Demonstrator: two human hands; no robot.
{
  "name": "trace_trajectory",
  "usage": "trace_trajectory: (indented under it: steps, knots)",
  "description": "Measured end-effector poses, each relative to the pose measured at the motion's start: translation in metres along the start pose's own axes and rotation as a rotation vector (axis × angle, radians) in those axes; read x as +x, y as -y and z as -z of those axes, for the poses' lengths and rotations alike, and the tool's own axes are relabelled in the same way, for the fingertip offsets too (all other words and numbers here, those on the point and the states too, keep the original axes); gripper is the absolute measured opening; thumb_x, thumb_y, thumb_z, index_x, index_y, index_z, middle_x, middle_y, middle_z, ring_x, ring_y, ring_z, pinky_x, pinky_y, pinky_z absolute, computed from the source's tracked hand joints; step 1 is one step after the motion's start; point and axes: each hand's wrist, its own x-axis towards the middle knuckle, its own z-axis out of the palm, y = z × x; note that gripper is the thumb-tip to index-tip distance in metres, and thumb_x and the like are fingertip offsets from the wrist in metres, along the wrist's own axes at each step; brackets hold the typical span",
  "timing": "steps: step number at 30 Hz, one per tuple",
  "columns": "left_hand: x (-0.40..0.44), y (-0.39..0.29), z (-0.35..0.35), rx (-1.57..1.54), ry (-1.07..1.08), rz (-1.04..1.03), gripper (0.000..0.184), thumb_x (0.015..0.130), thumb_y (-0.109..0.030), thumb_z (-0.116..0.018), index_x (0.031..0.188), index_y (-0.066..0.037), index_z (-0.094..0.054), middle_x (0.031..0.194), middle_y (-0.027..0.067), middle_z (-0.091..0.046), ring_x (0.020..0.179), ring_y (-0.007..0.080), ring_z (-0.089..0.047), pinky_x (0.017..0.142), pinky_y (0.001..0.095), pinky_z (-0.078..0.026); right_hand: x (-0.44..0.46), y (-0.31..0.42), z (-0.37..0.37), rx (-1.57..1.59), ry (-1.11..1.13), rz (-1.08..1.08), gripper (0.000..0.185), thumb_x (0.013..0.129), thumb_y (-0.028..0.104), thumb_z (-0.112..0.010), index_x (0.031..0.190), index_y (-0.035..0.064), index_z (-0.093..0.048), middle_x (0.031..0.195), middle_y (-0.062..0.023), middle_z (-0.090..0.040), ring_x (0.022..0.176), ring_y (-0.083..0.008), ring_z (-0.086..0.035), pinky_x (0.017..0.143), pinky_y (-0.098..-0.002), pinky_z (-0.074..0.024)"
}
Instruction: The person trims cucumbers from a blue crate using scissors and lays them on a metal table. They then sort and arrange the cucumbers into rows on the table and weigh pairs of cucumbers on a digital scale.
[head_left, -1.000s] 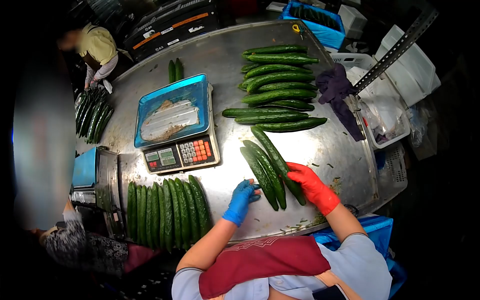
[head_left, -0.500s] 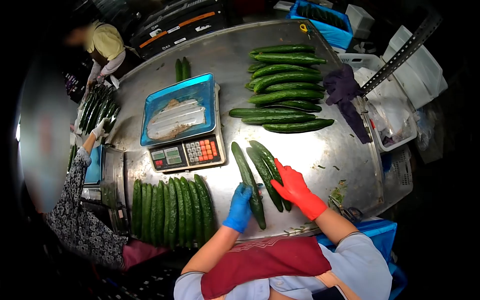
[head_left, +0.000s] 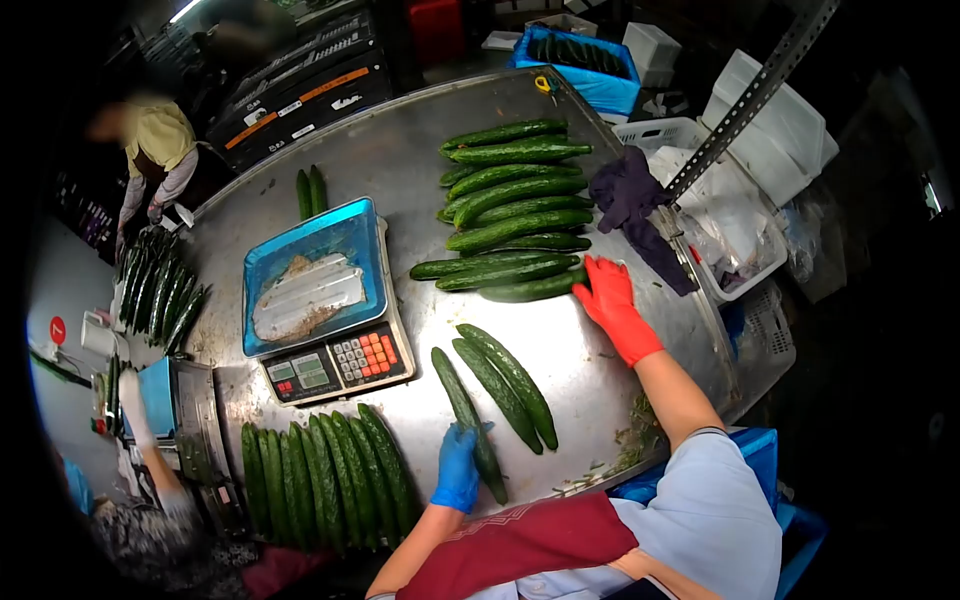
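My left hand (head_left: 458, 470), in a blue glove, is closed around the lower part of a long cucumber (head_left: 460, 400) tilted on the metal table. Just right of it lie two loose cucumbers (head_left: 505, 385), side by side. In a red glove, my right hand (head_left: 612, 310) reaches to the pile at the back, its thumb and fingers around the right end of the nearest cucumber (head_left: 530, 288). Behind that one, several more cucumbers (head_left: 515, 195) lie stacked crosswise.
A scale (head_left: 330, 310) with a blue tray stands left of centre. Several cucumbers (head_left: 325, 475) form a row at the front left. A purple cloth (head_left: 635, 200) hangs over the right edge, beside a white basket (head_left: 740, 285). Two people work at the left.
My right hand has left the two loose cucumbers and moved up to the pile's nearest cucumber. My left hand keeps its cucumber. The view has shifted.
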Motion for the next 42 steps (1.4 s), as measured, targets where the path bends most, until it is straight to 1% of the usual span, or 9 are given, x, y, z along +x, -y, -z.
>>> trace_trajectory:
  steps: [3,4,13,15,18,24,33,37,42]
  knots:
    - [-0.002,0.003,0.003,0.009,-0.015,0.006,0.021,0.097,-0.016,-0.050,0.113,-0.004,-0.051,0.105,0.0142,-0.064,0.081,0.0174,-0.062,0.075,0.0327,-0.055,-0.005,0.001,0.039,0.107,0.495,0.032,0.048,0.072,0.042,-0.071,0.102,0.0057,-0.064,0.093,-0.0165,-0.063,0.087,-0.0345,-0.061,0.078,-0.0441,-0.0472]
    - [-0.002,0.003,0.002,0.013,-0.012,0.007,0.020,0.097,-0.017,-0.050,0.112,-0.004,-0.051,0.105,0.0136,-0.064,0.082,0.0172,-0.062,0.075,0.0328,-0.055,-0.017,0.000,0.032,0.118,0.372,0.172,0.042,0.072,0.040,-0.071,0.095,0.0060,-0.065,0.093,-0.0183,-0.062,0.088,-0.0356,-0.060,0.076,-0.0444,-0.0480]
    - [-0.001,0.000,0.001,-0.008,-0.026,0.024,0.023,0.097,-0.018,-0.049,0.114,-0.002,-0.052,0.105,0.0117,-0.064,0.087,0.0181,-0.062,0.079,0.0348,-0.054,-0.087,0.043,0.017,0.084,0.238,0.189,0.059,0.076,0.027,-0.070,0.129,0.0131,-0.047,0.102,-0.0142,-0.058,0.092,-0.0325,-0.057,0.074,-0.0440,-0.0478]
    - [-0.001,0.001,0.001,-0.007,-0.023,0.021,0.024,0.097,-0.018,-0.049,0.114,-0.002,-0.052,0.105,0.0116,-0.064,0.088,0.0185,-0.062,0.080,0.0349,-0.054,-0.097,0.045,0.013,0.218,0.098,0.282,0.063,0.079,0.026,-0.067,0.135,0.0129,-0.043,0.106,-0.0162,-0.057,0.093,-0.0336,-0.056,0.077,-0.0442,-0.0473]
    - [-0.002,0.000,-0.002,0.004,-0.029,0.023,0.023,0.096,-0.016,-0.048,0.115,-0.002,-0.052,0.106,0.0112,-0.063,0.088,0.0186,-0.061,0.080,0.0342,-0.053,-0.100,0.042,0.010,0.489,0.206,0.288,0.068,0.080,0.025,-0.065,0.141,0.0108,-0.037,0.109,-0.0182,-0.056,0.093,-0.0358,-0.056,0.079,-0.0444,-0.0467]
    - [-0.002,-0.001,-0.001,-0.030,-0.040,0.044,0.023,0.096,-0.012,-0.045,0.115,0.000,-0.051,0.106,0.0105,-0.062,0.089,0.0180,-0.059,0.081,0.0329,-0.051,-0.111,0.058,0.022,0.390,0.359,0.187,0.071,0.081,0.025,-0.064,0.143,0.0074,-0.033,0.105,-0.0236,-0.056,0.093,-0.0391,-0.057,0.084,-0.0437,-0.0461]
    - [0.002,0.006,0.004,-0.001,-0.023,0.022,0.024,0.098,-0.016,-0.046,0.116,-0.002,-0.052,0.106,0.0117,-0.063,0.092,0.0198,-0.061,0.084,0.0358,-0.051,-0.126,0.057,0.028,0.760,0.580,0.048,0.068,0.081,0.026,-0.066,0.141,0.0062,-0.038,0.104,-0.0205,-0.057,0.094,-0.0340,-0.057,0.084,-0.0408,-0.0466]
    - [0.000,0.001,-0.001,-0.019,-0.031,0.026,0.022,0.097,-0.013,-0.047,0.115,-0.002,-0.052,0.104,0.0101,-0.063,0.088,0.0182,-0.060,0.081,0.0341,-0.051,-0.115,0.066,0.020,0.722,0.357,-0.012,0.068,0.083,0.031,-0.064,0.141,0.0071,-0.037,0.118,-0.0227,-0.056,0.109,-0.0356,-0.054,0.094,-0.0410,-0.0434]
    - [-0.001,0.004,0.000,-0.015,-0.033,0.017,0.021,0.096,-0.014,-0.050,0.113,-0.002,-0.053,0.101,0.0086,-0.063,0.085,0.0164,-0.059,0.077,0.0319,-0.051,-0.120,0.116,0.017,0.298,0.325,0.204,0.075,0.081,0.037,-0.061,0.147,0.0158,-0.030,0.145,-0.0339,-0.023,0.123,-0.0468,-0.042,0.098,-0.0438,-0.0420]
